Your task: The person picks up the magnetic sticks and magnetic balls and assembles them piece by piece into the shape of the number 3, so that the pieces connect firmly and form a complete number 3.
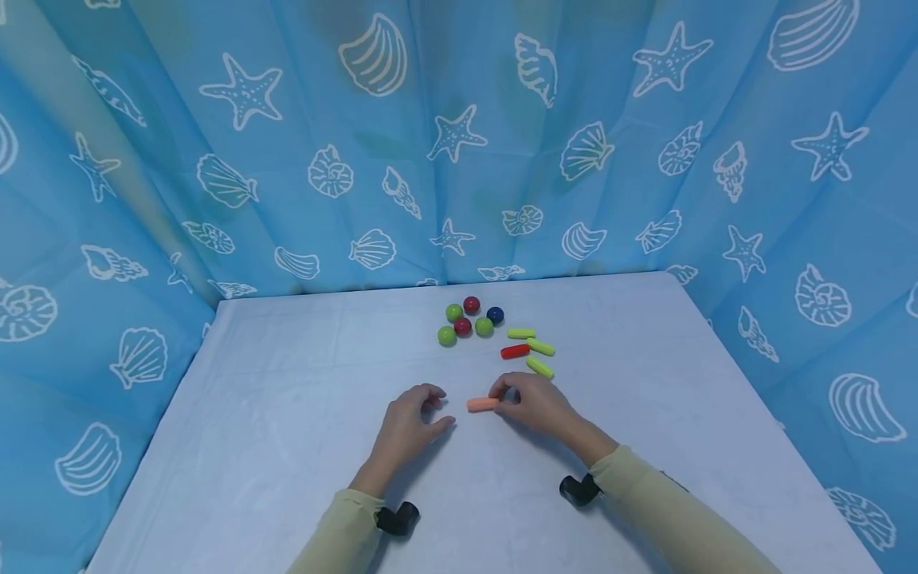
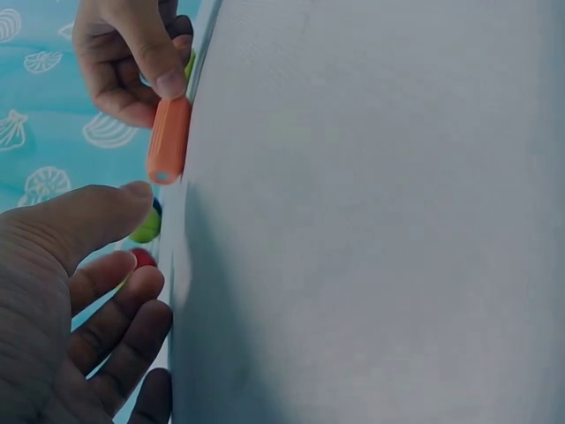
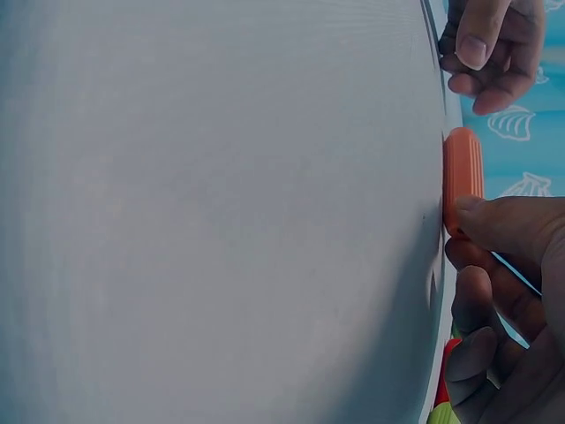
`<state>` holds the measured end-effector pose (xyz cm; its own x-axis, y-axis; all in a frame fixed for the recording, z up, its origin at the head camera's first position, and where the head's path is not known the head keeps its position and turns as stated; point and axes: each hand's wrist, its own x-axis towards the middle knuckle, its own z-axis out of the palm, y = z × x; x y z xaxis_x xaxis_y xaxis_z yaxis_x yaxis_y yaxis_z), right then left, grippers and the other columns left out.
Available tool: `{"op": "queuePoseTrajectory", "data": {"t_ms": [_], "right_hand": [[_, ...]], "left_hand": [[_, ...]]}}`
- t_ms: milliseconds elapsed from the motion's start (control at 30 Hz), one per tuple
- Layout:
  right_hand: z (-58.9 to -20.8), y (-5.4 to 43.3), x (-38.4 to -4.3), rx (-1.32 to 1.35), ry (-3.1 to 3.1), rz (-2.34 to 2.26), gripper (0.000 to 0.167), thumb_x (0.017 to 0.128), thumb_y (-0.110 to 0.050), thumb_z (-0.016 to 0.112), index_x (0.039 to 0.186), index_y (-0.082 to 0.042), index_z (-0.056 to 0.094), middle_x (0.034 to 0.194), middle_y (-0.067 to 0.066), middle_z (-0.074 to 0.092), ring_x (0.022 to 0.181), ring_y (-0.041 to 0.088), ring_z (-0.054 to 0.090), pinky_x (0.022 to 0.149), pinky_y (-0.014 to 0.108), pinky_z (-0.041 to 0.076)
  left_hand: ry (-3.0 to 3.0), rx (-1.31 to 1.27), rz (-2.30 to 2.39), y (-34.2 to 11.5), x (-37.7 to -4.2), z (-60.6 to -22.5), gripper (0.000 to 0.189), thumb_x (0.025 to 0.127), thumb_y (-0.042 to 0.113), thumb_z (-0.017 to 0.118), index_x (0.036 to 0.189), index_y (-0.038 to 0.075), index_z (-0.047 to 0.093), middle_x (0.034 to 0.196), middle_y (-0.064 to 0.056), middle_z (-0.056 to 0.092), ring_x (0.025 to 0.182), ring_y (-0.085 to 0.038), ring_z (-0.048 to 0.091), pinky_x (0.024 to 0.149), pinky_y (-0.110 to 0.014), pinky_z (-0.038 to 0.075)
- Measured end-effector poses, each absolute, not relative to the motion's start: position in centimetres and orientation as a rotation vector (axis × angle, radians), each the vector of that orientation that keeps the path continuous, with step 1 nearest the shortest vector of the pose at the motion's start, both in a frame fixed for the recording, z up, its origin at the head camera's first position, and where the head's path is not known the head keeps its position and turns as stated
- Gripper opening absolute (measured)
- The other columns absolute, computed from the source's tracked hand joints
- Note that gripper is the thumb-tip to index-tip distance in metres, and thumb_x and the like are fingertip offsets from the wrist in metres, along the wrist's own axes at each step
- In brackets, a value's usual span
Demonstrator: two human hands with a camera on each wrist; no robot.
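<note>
A person is working over a white-covered desk (image 1: 287, 359), and the right hand (image 1: 536, 404) is pinching the near end of an orange stick (image 1: 481, 404) between thumb and fingers. The stick is lying roughly sideways between the two hands, its free end pointing toward the left hand (image 1: 410, 426); whether it is resting on the cloth or hanging just above it, one cannot tell. The left hand is holding nothing, its thumb and loosely bent fingers standing apart near that free end. In the wrist views the stick is showing lengthwise grooves (and a small dark spot in its free end). Beyond the right hand, three yellow-green sticks (image 1: 539, 367) and a red stick (image 1: 515, 351) are lying close together. Farther back and to the left, three green balls (image 1: 447, 336), two red balls (image 1: 462, 326) and a dark blue ball (image 1: 495, 316) are sitting in a loose cluster. Pale green sleeves (image 1: 645, 498) are covering the forearms, and a blue curtain (image 1: 402, 135) with white shells and starfish is hanging behind the desk.
</note>
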<state>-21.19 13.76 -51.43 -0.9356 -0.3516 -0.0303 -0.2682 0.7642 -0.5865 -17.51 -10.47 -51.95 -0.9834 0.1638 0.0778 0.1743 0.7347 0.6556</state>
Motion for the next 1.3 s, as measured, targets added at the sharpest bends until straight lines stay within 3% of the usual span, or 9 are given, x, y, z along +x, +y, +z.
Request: {"op": "queuePoseTrajectory", "data": {"t_ms": [1300], "right_hand": [[-51.2, 11.7, -20.3, -0.592, 2.765, -0.954, 0.019, 0.087, -0.018, 0.082, 0.104, -0.021, 0.074, 0.095, -0.012, 0.069, 0.084, 0.01, 0.058, 0.079, 0.03, 0.052]], "left_hand": [[-2.854, -0.37, -1.128, -9.1, -17.6, -52.5, 0.016, 0.088, 0.019, 0.08, 0.102, 0.016, 0.073, 0.097, 0.003, 0.07, 0.093, -0.016, 0.063, 0.089, -0.04, 0.053]]}}
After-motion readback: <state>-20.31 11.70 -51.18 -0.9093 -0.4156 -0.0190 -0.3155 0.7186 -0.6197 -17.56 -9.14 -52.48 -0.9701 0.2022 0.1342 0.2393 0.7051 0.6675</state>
